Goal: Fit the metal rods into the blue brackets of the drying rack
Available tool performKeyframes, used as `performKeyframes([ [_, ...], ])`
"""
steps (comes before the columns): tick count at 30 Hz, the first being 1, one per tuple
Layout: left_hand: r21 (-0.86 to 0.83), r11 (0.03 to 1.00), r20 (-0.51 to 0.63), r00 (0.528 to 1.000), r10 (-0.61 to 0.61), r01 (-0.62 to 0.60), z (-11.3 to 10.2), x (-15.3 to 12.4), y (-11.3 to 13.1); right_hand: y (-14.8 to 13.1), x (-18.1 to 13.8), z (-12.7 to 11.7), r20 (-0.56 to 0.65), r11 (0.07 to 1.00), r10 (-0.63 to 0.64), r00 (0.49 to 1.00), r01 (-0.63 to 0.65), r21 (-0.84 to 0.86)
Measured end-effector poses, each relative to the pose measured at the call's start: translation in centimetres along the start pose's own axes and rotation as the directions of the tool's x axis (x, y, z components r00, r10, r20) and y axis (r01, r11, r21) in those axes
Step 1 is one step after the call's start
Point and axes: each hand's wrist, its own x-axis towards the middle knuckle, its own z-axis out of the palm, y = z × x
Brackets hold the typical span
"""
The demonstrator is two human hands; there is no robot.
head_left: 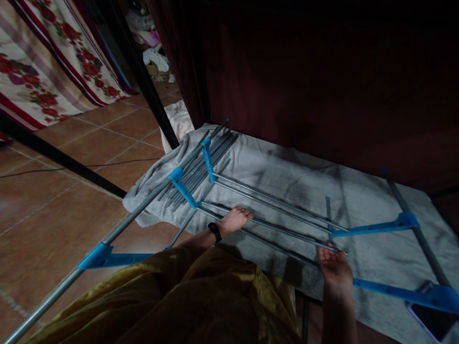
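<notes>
A rack of grey metal rods (272, 205) joined by blue plastic brackets (184, 188) lies on a grey cloth (294, 177) on the floor. My left hand (234, 220), with a black watch at the wrist, rests flat on the rods, fingers stretched out. My right hand (334, 265) is palm up at the ends of the rods, next to a blue bracket (373, 228); its fingertips touch a rod end without closing round it. A bundle of loose grey rods (201, 169) lies beside the upper brackets.
A long grey pole (118, 227) with a blue bracket (98, 257) runs to the lower left over brown floor tiles (71, 191). A dark red curtain (322, 71) hangs behind. Floral fabric (46, 62) and black bars (143, 71) stand at left. My yellow garment (186, 301) fills the foreground.
</notes>
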Motion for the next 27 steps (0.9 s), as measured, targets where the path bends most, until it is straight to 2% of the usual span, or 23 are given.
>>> performKeyframes([
  [6, 0.018, 1.0, -0.013, 1.0, 0.009, -0.009, -0.2, 0.0, 0.2, -0.1, 0.6, -0.3, 0.056, 0.999, 0.033, 0.998, -0.031, -0.034],
  [15, 0.027, 0.999, -0.01, 0.999, -0.036, 0.036, -0.4, 0.1, -0.2, 0.2, 0.7, -0.4, 0.088, 0.999, -0.001, 0.996, 0.005, -0.043],
  [23, -0.029, 0.969, -0.087, 0.965, -0.246, 0.244, -1.2, -1.3, -2.7, 0.5, 0.3, 0.0, 0.033, 0.998, -0.026, 0.999, 0.027, -0.048],
  [27, -0.079, 0.923, -0.151, 0.91, -0.385, 0.378, -1.8, -2.9, -4.5, 0.7, 0.3, -0.1, 0.071, 0.997, -0.054, 0.996, 0.058, -0.047],
])
